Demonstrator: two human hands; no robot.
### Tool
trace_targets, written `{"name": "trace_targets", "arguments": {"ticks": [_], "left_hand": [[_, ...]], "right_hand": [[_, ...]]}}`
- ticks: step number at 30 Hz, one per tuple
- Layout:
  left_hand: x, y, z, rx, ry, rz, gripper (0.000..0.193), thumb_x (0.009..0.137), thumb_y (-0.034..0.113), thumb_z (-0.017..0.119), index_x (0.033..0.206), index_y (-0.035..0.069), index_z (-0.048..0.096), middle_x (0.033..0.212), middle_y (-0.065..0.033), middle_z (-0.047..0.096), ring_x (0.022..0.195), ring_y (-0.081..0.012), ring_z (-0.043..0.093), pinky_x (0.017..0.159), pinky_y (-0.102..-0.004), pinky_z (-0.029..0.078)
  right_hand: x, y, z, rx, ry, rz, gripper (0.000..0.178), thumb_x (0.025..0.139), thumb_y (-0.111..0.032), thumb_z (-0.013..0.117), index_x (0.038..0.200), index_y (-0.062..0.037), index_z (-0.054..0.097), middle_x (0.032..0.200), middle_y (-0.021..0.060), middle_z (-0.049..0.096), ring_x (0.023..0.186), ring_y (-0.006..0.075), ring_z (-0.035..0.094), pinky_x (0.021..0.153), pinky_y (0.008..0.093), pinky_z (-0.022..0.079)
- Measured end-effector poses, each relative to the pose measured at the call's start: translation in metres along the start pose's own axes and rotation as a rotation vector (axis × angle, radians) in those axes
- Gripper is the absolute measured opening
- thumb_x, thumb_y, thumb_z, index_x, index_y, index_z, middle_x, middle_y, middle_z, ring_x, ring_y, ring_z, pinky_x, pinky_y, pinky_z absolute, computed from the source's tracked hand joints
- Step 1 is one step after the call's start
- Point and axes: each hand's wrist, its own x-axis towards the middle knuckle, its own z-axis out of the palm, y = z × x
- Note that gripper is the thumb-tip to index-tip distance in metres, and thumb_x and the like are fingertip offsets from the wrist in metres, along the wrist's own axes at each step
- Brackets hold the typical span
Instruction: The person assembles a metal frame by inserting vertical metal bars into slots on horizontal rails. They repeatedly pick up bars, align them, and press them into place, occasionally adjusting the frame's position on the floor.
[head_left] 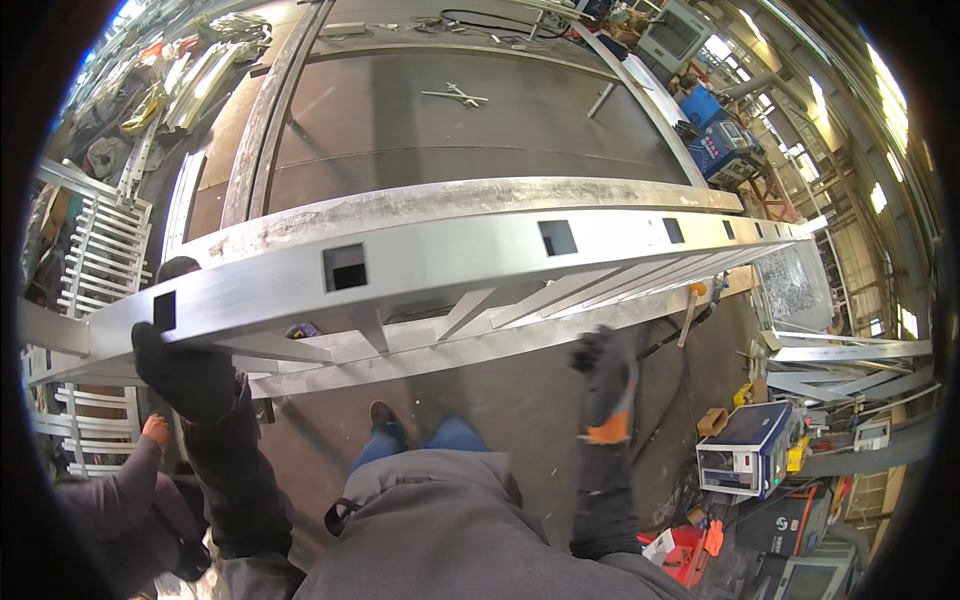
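Observation:
A long silvery metal frame, like a railing or ladder, crosses in front of me. Its near rail (440,262) has a row of square holes, and several bars run from it to a lower rail (420,368). My left hand (185,378), in a dark glove, is closed on the near rail's lower edge at the left, beside a square hole. Away from the frame, my right hand (607,385) hangs in the air below the lower rail. It wears a dark glove with an orange patch, and its fingers are too blurred to read.
Behind the frame stands a larger rectangle of metal beams (265,130). Another person's hand (157,430) shows at lower left, near stacked slatted frames (105,250). At right are a blue-and-white machine (745,450), a red box (685,555) and loose metal bars (850,352).

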Motion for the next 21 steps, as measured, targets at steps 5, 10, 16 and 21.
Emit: {"name": "trace_targets", "arguments": {"ticks": [5, 10, 16, 21], "left_hand": [[-0.022, 0.019, 0.009, -0.088, 0.027, -0.045, 0.074, 0.092, 0.047, 0.055, 0.135, -0.012, 0.044, 0.124, -0.0226, 0.058, 0.117, -0.0307, 0.056, 0.103, -0.0423, 0.043], [-0.075, 0.027, 0.032, -0.181, -0.035, 0.052, 0.075, 0.096, 0.044, 0.047, 0.143, -0.013, 0.032, 0.123, -0.03, 0.057, 0.116, -0.0367, 0.057, 0.109, -0.0572, 0.036], [-0.168, 0.029, 0.039, -0.103, 0.126, 0.176, 0.072, 0.099, 0.052, 0.038, 0.138, -0.008, 0.044, 0.125, -0.0178, 0.06, 0.114, -0.0323, 0.056, 0.105, -0.0479, 0.042], [-0.273, 0.032, 0.043, 0.144, 0.339, 0.181, 0.074, 0.099, 0.053, 0.033, 0.144, -0.005, 0.037, 0.141, -0.0277, 0.049, 0.134, -0.0383, 0.047, 0.117, -0.051, 0.032]], "right_hand": [[0.034, -0.078, -0.059, 0.053, 0.106, -0.297, 0.053, 0.102, -0.046, 0.045, 0.135, -0.0042, 0.05, 0.12, 0.0163, 0.061, 0.088, 0.0255, 0.063, 0.071, 0.0353, 0.053], [0.017, -0.123, -0.082, 0.18, -0.218, -0.263, 0.064, 0.101, -0.058, 0.036, 0.142, -0.0088, 0.046, 0.128, 0.0126, 0.059, 0.099, 0.0304, 0.066, 0.075, 0.0435, 0.057], [-0.049, -0.137, -0.1, 0.232, -0.102, -0.065, 0.061, 0.1, -0.057, 0.043, 0.143, -0.0145, 0.047, 0.122, 0.0082, 0.065, 0.096, 0.0189, 0.065, 0.067, 0.0336, 0.053], [-0.123, -0.116, -0.138, 0.051, 0.249, -0.065, 0.059, 0.099, -0.057, 0.047, 0.142, -0.0166, 0.047, 0.122, 0.0051, 0.061, 0.099, 0.0154, 0.062, 0.066, 0.0338, 0.054]]}}
